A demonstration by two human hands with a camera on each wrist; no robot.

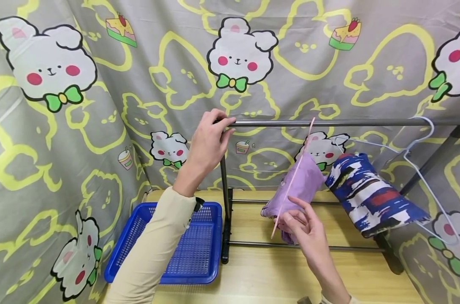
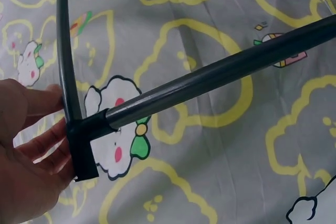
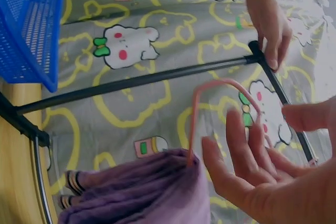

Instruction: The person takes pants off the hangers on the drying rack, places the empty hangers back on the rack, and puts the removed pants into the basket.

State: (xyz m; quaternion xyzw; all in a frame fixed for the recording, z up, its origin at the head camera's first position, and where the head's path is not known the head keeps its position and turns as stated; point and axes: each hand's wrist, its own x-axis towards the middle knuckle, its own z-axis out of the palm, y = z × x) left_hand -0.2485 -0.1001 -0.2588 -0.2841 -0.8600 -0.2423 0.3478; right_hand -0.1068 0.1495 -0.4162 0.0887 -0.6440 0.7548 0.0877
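My left hand [image 1: 211, 139] holds the left top corner of a dark metal clothes rack [image 1: 275, 123], with the thumb and fingers on either side of the corner joint [image 2: 86, 145]. A pink hanger [image 1: 296, 173] has its upper end at the rack's top rail and carries a folded purple garment [image 1: 306, 181]. Beside the hanger's lower end is my right hand [image 1: 307, 230], fingers spread and loosely bent. In the right wrist view its fingers [image 3: 239, 150] stand in front of the pink hanger; whether they touch it I cannot tell.
A light-blue hanger [image 1: 408, 150] hangs at the rail's right end with a blue, white and red patterned garment [image 1: 374, 196]. A blue plastic basket [image 1: 196, 249] stands left of the rack on the wooden surface [image 1: 260, 270]. Patterned grey curtain [image 1: 169, 25] surrounds the back and sides.
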